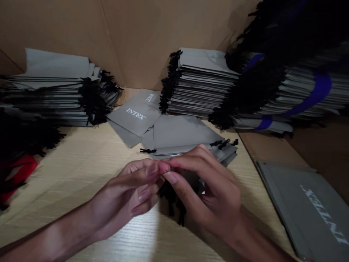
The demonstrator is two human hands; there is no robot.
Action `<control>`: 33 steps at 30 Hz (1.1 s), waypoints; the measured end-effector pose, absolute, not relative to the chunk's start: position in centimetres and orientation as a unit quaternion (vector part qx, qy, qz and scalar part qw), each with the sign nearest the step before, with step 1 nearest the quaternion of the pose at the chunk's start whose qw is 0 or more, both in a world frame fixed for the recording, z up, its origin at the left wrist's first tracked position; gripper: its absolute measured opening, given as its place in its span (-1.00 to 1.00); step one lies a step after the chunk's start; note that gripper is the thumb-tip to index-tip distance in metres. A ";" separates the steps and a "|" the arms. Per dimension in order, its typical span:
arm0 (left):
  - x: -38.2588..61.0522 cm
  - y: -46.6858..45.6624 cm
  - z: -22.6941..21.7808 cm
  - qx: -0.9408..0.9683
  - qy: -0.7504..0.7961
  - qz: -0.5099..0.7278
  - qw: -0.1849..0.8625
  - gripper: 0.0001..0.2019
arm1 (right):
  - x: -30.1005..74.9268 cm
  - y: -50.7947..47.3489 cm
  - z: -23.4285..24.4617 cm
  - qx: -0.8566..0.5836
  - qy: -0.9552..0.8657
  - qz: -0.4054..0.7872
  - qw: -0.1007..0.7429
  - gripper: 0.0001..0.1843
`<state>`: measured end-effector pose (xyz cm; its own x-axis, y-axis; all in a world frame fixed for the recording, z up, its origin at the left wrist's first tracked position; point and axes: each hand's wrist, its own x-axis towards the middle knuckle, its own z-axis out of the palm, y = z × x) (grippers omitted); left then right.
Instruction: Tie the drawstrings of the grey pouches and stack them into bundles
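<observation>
My left hand (128, 194) and my right hand (209, 189) meet above the middle of the table, fingertips touching. The left thumb and index finger are pressed together, its other fingers loosely curled. Thumb and index of the right hand pinch at the left fingertips; whatever lies between them is too small or hidden to make out. Just beyond and below the hands lie loose grey drawstring pouches (180, 133), with black cord ends showing. Several black cords (171, 203) hang in view beneath the right hand. Flat grey INTEX pouches (133, 116) overlap farther back.
Piled grey pouches (54, 98) stand at the left and another stack (204, 87) at the back centre. Bundles tied with a purple band (313, 94) rise at the right. A red band (21, 174) shows at far left. Grey INTEX pouches (308, 207) lie lower right. Cardboard (152, 40) walls the back.
</observation>
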<state>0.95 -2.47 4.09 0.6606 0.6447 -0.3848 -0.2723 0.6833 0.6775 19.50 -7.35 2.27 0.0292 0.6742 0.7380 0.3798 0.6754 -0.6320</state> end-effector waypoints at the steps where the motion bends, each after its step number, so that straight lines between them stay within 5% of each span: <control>1: 1.0 -2.5 4.1 0.300 0.312 0.268 0.861 -0.69 | 19.5 -7.3 2.3 -0.382 -0.687 0.119 0.606 -0.84; 23: 0.8 -2.2 3.8 0.337 0.375 0.267 0.822 -0.57 | 19.7 -7.3 2.1 -0.408 -0.660 0.155 0.612 -0.79; 33: 0.8 -2.3 3.8 0.341 0.365 0.275 0.821 -0.69 | 20.1 -7.0 1.7 -0.414 -0.652 0.191 0.606 -0.81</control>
<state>0.81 -2.30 3.80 0.5822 0.7013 -0.4113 -0.2034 0.6155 0.7614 20.11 -7.00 1.73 0.0776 0.7705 0.6327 0.3085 0.5849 -0.7501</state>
